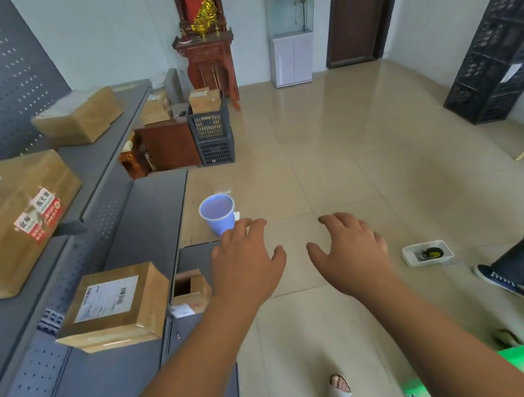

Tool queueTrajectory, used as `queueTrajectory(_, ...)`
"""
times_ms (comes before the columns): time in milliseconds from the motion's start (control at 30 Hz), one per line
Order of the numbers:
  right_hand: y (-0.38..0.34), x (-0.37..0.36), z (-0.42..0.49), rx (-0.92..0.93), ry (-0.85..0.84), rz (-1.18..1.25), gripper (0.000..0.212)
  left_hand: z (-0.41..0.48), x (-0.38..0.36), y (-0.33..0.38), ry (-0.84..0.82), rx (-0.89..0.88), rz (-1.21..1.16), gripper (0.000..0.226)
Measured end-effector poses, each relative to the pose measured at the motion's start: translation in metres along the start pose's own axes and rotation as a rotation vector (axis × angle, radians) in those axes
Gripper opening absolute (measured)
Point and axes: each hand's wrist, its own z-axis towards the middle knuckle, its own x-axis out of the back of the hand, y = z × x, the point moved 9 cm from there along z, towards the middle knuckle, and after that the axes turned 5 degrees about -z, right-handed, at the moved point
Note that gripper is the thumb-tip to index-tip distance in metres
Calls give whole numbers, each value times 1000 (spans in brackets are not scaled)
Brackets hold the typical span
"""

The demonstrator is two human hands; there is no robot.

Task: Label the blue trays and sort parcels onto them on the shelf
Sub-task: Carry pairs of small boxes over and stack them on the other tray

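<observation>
My left hand (247, 262) and my right hand (352, 250) both reach out over the tiled floor, fingers spread and relaxed, holding nothing. A grey metal shelf (101, 167) runs along the left. On it lie cardboard parcels: a large one with a red sticker (14, 217), a smaller one with a white label (112, 307) near my left forearm, and another (75, 116) farther back. A small opened box (189, 288) sits low on the shelf beside my left wrist. No blue tray is in view.
A blue plastic bin (217, 212) stands on the floor just beyond my left hand. A white tray (428, 252) holding a tape roll lies right of my right hand. Another person's shoe (502, 279) is at the right. Black crates (211, 133) and a wooden cabinet stand farther back.
</observation>
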Motion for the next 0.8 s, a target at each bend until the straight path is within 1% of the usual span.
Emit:
queueTrajectory(200,9,-5,124,-1,11,39,61,120,-27,7,18,17,16,57)
queueTrajectory(367,9,2,229,51,2,61,61,215,-40,21,25,41,9,57)
queueTrajectory(633,-27,-13,359,154,-42,87,58,330,-49,-13,58,153,11,51)
queueTrajectory(800,-56,-24,434,172,-30,92,57,404,-49,-40,88,154,17,52)
